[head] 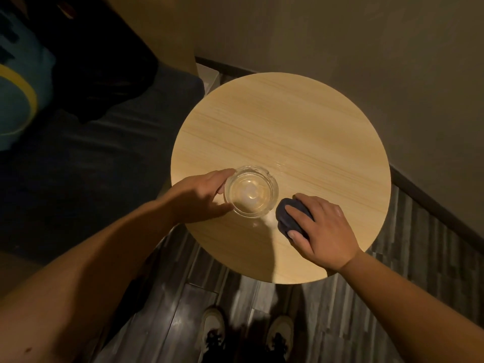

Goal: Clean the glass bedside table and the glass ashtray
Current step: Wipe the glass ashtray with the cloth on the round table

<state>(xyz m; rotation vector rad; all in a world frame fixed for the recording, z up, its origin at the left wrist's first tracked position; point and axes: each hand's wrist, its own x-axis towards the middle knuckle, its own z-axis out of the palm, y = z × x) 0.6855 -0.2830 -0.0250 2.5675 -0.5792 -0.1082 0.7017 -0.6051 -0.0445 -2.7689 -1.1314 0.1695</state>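
while the left hand (201,196) cups the glass ashtray (251,191) by its left rim, fingers curled on it, the ashtray sits upright on the round table (288,121), near edge, left of centre. right hand (323,231) presses a dark cloth (289,218) flat, just beside the ashtray's right side. ashtray's round, no long axis; cloth hand is nearer the bare top, so prob wipe there w/ the ashtray shifted left.

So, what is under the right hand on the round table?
A dark cloth lies bunched under the right hand, pressed onto the round table beside the glass ashtray. The part of the cloth beneath the palm is covered.
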